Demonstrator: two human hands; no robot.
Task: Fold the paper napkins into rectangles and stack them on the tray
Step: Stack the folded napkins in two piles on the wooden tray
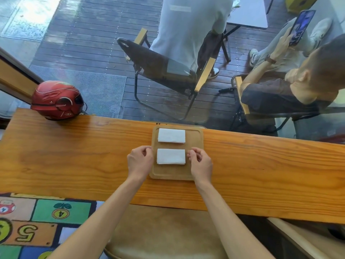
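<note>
Left hand (140, 161): held just left of the near napkin, at the tray's left edge; fingers loosely curled, nothing gripped; not clear if fingertips touch the paper.
Right hand (200, 163): held just right of the same napkin, over the tray's right part; fingers relaxed and bent, nothing held.
Near napkin (171, 156): white, folded to a neat rectangle, long side left-to-right, laid flat in the tray's near half; layered edge seen along the front.
Far napkin (171, 135): white, same rectangular fold, laid flat in the tray's far half, apart from the near one w/ a strip of wood between; not stacked.
Tray (196, 144): pale wood, squarish w/ rounded corners and low rim, set on the table near the far edge.
Table (74, 156): glossy orange-brown wood, long.
Helmet (57, 100): red, placed at the table's far left corner.
</note>
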